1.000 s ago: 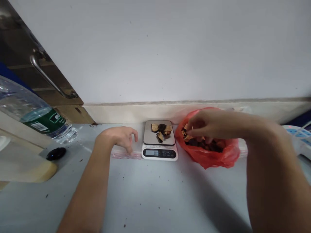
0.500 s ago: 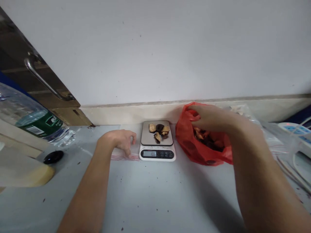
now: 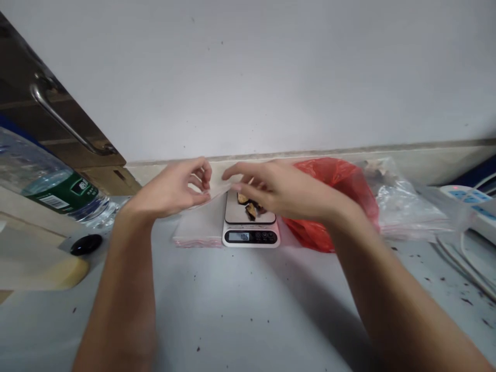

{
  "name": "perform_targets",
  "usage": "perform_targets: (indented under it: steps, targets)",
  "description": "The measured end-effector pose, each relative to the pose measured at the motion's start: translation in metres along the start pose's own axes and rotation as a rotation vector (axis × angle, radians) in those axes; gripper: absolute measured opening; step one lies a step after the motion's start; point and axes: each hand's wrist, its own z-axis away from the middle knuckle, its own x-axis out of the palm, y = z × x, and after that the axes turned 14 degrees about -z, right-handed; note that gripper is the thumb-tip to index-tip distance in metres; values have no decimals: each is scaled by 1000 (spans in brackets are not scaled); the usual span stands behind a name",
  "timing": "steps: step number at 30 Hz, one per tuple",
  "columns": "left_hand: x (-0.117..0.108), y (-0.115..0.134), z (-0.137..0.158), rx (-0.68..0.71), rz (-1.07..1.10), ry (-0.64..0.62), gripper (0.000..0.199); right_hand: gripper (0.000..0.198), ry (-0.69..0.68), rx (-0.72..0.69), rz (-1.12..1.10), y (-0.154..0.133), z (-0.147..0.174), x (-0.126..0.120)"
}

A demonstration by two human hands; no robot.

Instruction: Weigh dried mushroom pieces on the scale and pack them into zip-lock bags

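Note:
My left hand point(image 3: 178, 186) pinches a small clear plastic zip bag point(image 3: 217, 194), lifted above a stack of flat zip bags point(image 3: 199, 230). My right hand point(image 3: 267, 183) is beside the bag's right end, over the scale; its thumb and index finger are apart, the thumb by the bag's edge. Below, the white digital kitchen scale point(image 3: 251, 236) reads 10.6. Dried brown pieces point(image 3: 251, 211), dark-skinned and pale inside, lie on its plate, partly hidden by my right hand. Behind my right forearm sits a red plastic bag point(image 3: 341, 173); its contents are hidden.
A large water bottle point(image 3: 73, 191), a black oval object point(image 3: 86, 244) and a translucent container point(image 3: 42, 268) stand at left. At right lie clear plastic bags point(image 3: 411, 206), a white device with blue buttons point(image 3: 468, 201) and cables point(image 3: 468, 268). A white wall point(image 3: 248, 77) rises behind.
My right hand has come out of the red bag and moved left over the scale. My left hand has lifted a zip bag off the stack. The scale reading is the same.

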Motion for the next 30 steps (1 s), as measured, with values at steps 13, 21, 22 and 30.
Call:
perform_targets:
  steps: [13, 21, 22, 30]
  targets:
    - [11, 15, -1, 271, -7, 191, 91, 15, 405, 38, -152, 14, -19, 20]
    - [20, 10, -11, 195, -90, 64, 81, 12, 419, 129, -99, 19, -19, 16]
    - [18, 6, -11, 180, -115, 48, 76, 15, 416, 201, 8, 22, -19, 15]
    - [23, -11, -12, 9, -178, -315, 77, 38, -155, 404, 272, 38, -24, 25]
